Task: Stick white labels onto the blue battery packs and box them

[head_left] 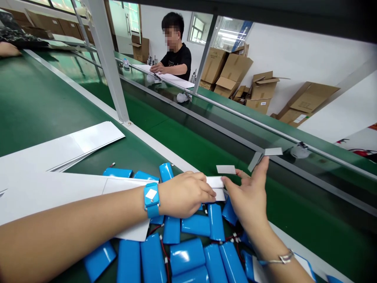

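My left hand (185,194), with a blue strap (151,199) on its wrist, is closed on a white strip sheet (219,194) above the batteries. My right hand (250,192) is at its right, with the thumb tip at a white strip (215,182) on that sheet. Its fingers are spread. Small pale strips cling at its fingertips: one strip (226,169) at the left, a greyish strip (255,160) and another strip (273,151) at the raised finger. Under both hands lie several blue-wrapped battery packs (187,255) with thin leads.
Long white sheets (67,145) lie at the left on the green bench (35,102). A grey metal post (110,67) rises from the bench edge. Beyond the green conveyor belt (165,129), a person (179,59) handles white sheets. Cardboard boxes (235,72) stand by the wall.
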Motion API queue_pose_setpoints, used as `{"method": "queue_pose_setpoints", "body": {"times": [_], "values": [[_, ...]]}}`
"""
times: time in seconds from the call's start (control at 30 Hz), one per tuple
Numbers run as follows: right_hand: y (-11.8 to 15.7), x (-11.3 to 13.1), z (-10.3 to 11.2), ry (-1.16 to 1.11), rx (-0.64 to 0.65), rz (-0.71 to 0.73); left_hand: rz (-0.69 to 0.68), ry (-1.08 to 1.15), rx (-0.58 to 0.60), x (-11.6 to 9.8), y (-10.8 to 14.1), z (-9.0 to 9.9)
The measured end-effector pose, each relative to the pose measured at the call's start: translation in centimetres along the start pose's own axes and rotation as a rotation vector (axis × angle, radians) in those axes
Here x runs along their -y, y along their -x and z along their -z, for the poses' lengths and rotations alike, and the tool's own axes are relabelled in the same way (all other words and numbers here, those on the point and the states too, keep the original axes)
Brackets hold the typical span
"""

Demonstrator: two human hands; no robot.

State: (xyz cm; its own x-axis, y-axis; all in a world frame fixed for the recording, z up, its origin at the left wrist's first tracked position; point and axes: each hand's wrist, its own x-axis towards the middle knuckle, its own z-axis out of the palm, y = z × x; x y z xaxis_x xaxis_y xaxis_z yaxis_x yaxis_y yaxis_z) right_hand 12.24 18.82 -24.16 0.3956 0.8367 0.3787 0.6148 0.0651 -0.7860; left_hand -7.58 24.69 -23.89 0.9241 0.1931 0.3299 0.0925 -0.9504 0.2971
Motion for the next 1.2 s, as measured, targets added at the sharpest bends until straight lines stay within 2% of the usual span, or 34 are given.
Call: {"method": "queue_pose_setpoints", "body": {"times": [0.07, 0.17, 0.33, 0.4, 0.53, 0.77, 0.9, 1.07, 1.13, 1.2], "values": [[-0.6, 0.8, 0.5, -0.097, 0.001, -0.006, 0.0, -0.021, 0.012, 0.0, 0.0, 0.0], [-1.5, 2.0, 1.9, -0.26, 0.116, 0.009, -0.016, -0.04, -0.032, 0.1, 0.1, 0.2], [-0.4, 2.6, 4.7, -0.26, 0.448, 0.068, -0.044, 0.186, -0.4, 0.2, 0.1, 0.8], [0.7, 2.4, 5.1, -0.229, 0.563, 0.058, -0.129, 0.266, -0.441, 0.0, 0.3, 1.0], [2.4, 1.8, 5.0, -0.212, 0.683, 0.046, -0.246, 0.267, -0.332, -0.7, 0.7, 0.9], [3.0, 1.1, 5.4, -0.211, 0.694, 0.051, -0.281, 0.225, -0.172, -1.1, 0.9, 0.2], [3.3, 0.5, 4.9, -0.204, 0.713, 0.06, -0.258, 0.15, -0.036, -1.4, 0.9, -0.4], [3.4, 0.2, 3.8, -0.169, 0.671, 0.181, -0.185, -0.022, 0.133, -2.5, 0.5, -0.7], [2.8, 0.9, 4.0, -0.173, 0.643, 0.203, -0.149, -0.024, 0.162, -2.7, 0.3, -0.7], [1.6, 2.2, 4.9, -0.101, 0.55, 0.279, -0.132, -0.012, 0.176, -2.8, 0.2, -0.7]]}}
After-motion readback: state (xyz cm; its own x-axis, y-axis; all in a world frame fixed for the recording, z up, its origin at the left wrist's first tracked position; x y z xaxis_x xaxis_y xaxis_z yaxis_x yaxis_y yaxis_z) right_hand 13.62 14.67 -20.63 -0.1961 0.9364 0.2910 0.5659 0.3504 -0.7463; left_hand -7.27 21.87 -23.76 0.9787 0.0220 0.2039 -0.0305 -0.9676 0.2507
